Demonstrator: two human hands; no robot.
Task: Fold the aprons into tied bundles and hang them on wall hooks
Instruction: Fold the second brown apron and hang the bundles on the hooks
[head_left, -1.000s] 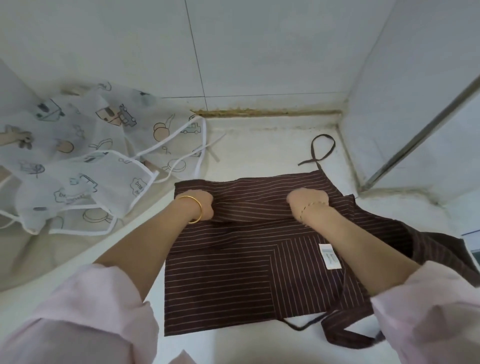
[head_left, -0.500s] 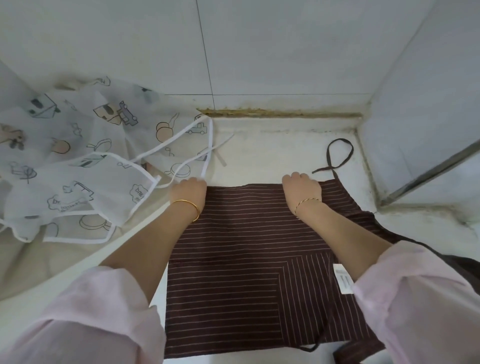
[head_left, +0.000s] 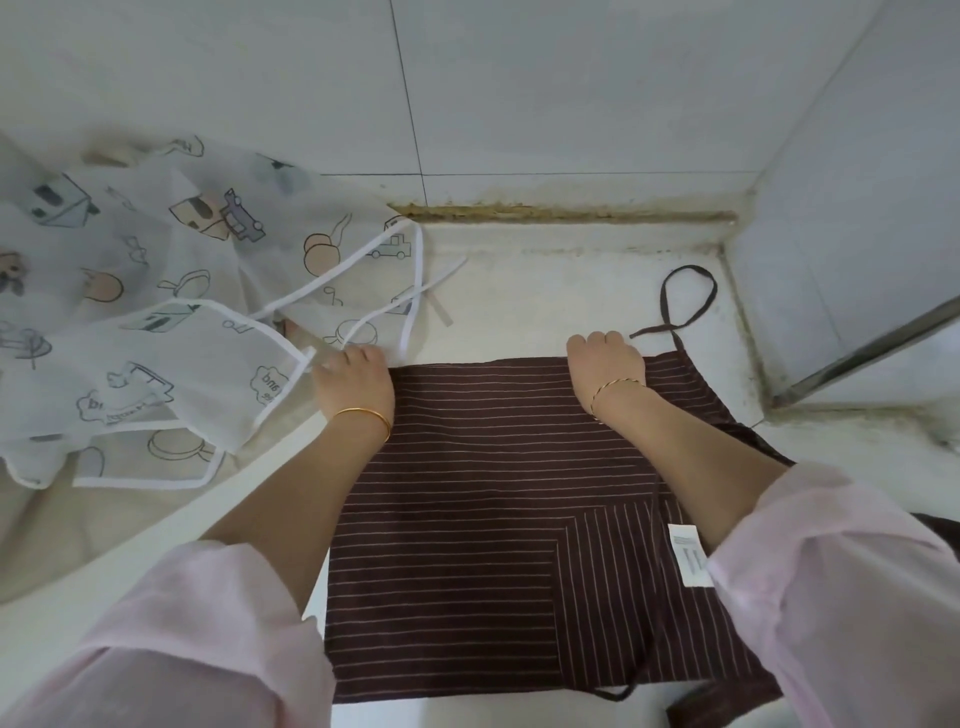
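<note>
The left hand (head_left: 356, 379) and right hand (head_left: 605, 364) grip the far edge of the striped apron (head_left: 467, 493), fingers curled. Open desk (head_left: 545, 291) lies beyond it, and the printed apron (head_left: 156, 312) crowds the upper left.

a single head-worn wide-angle camera looks forward and steeply down, close over the white surface (head_left: 545, 301).

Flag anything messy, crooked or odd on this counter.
The white printed apron lies crumpled at the left, its straps loose. The tie of the brown striped apron trails in a loop toward the far right corner. Brownish grime lines the seam between counter and wall. Nothing looks spilled or torn.
</note>
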